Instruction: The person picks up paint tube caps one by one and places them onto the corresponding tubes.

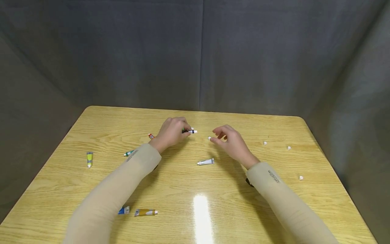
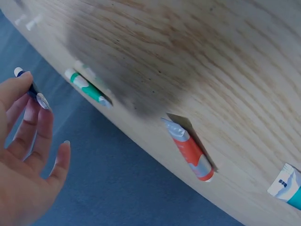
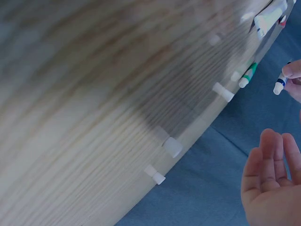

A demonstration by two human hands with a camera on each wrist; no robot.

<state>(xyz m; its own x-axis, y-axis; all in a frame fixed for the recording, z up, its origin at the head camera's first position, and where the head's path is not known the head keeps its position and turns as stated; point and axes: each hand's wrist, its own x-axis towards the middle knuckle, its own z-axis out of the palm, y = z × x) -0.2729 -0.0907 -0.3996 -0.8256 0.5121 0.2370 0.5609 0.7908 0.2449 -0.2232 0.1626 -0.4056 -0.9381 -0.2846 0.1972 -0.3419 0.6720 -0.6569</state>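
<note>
My left hand (image 1: pixel 173 131) pinches a small paint tube with a dark blue band (image 2: pixel 33 88) between thumb and fingertips, its white tip (image 3: pixel 278 88) facing right. Just behind that hand lies a green paint tube (image 2: pixel 89 88), mostly hidden in the head view. My right hand (image 1: pixel 230 140) hovers to the right with its fingers relaxed and nothing between them in the right wrist view. By its thumb, in the head view, shows a small white cap (image 1: pixel 209 138). Nearer me on the table is a silver-white paint tube (image 1: pixel 206 162).
On the left lie red (image 1: pixel 151 136), teal-green (image 1: pixel 128 153) and yellow-green (image 1: pixel 89 159) tubes. Blue (image 1: pixel 124 210) and ochre (image 1: pixel 146 212) tubes lie near the front, the blue partly behind my left sleeve. White caps (image 1: pixel 265 143) are scattered on the right. A dark curtain (image 1: pixel 201 54) hangs behind the wooden table (image 1: pixel 243 210).
</note>
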